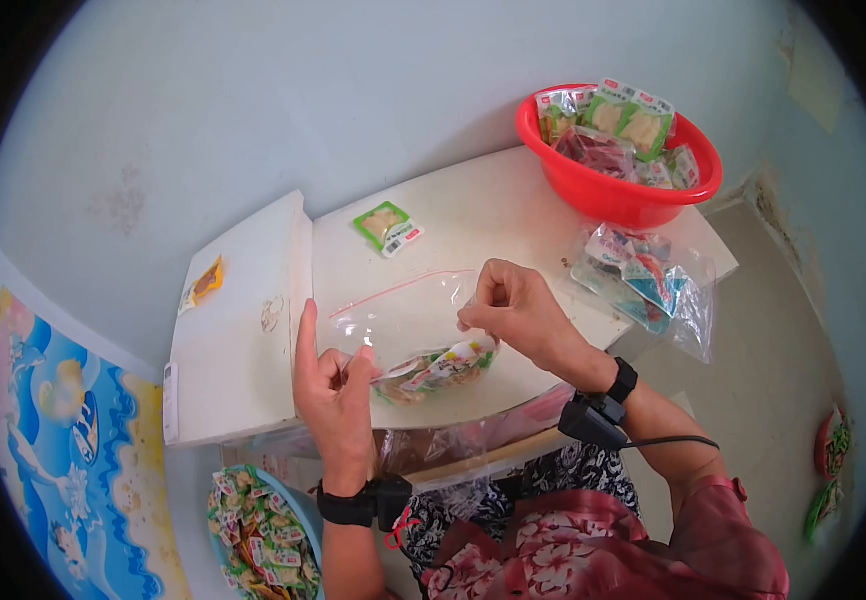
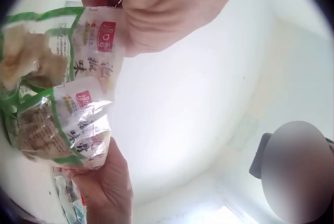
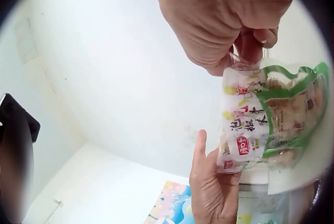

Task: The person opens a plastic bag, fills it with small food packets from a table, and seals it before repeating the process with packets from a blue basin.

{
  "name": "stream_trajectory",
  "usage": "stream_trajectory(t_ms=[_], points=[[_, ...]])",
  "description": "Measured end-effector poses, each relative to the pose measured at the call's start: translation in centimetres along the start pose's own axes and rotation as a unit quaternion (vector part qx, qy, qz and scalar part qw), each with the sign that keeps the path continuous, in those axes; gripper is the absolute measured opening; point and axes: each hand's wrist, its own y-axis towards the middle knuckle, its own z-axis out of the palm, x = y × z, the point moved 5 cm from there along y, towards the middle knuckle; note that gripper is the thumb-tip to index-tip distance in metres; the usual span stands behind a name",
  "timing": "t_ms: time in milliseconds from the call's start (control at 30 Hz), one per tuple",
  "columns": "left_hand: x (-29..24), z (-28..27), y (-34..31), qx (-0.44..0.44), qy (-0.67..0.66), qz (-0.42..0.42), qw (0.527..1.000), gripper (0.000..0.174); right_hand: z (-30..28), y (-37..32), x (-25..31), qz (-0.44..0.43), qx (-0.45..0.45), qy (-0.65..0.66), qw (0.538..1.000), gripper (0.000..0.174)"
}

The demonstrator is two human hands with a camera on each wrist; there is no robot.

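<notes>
A clear zip bag (image 1: pixel 403 312) with a red-pink seal line stands low over the white table, several green-and-white snack packets (image 1: pixel 445 368) inside it. My left hand (image 1: pixel 338 390) pinches the bag's left side between thumb and fingers, its index finger pointing up. On the opposite side, my right hand (image 1: pixel 525 312) pinches the bag near its upper edge with curled fingers. The left wrist view shows the packets (image 2: pixel 68 125) close up, pale food visible through their clear windows. Red and black print marks the packets (image 3: pixel 248 114) in the right wrist view.
One green packet (image 1: pixel 388 228) lies behind the bag. At the back right stands a red basin (image 1: pixel 613 205) of packets, with clear plastic packaging (image 1: pixel 653 285) before it. A yellow packet (image 1: pixel 203 283) lies on the left surface. A blue tub (image 1: pixel 303 510) of packets stands below.
</notes>
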Motion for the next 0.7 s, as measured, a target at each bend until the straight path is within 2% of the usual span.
stream_trajectory(t_ms=[67,167,233,333,467,600,700], points=[[0.2,-0.3,0.0,0.013,0.028,0.004,1.000,0.065,0.4,-0.3,0.6,0.030,-0.009,0.027,0.999,0.016],[2.2,-1.0,0.5,0.053,0.001,-0.005,0.999,0.047,0.1,-0.7,0.7,0.074,0.033,-0.010,0.997,0.026],[3.3,-1.2,0.9,0.081,-0.020,-0.042,0.996,0.031,-0.1,-0.8,0.5,0.058,0.048,0.000,0.997,0.024],[4.4,-1.2,0.8,0.093,-0.031,-0.073,0.993,0.023,0.2,-0.4,-1.1,0.034,0.076,-0.004,0.997,0.023],[4.4,-1.3,0.8,0.115,-0.038,-0.043,0.992,0.026,0.4,-0.6,-1.7,0.018,0.088,-0.049,0.995,0.022],[4.4,-1.4,0.1,0.150,-0.011,0.015,0.989,0.026,0.1,-0.8,-1.8,0.019,0.100,-0.029,0.994,0.024],[4.9,-0.9,-0.3,0.166,0.013,0.058,0.984,0.040,0.1,-1.0,-1.6,0.004,0.094,-0.030,0.995,0.023]])
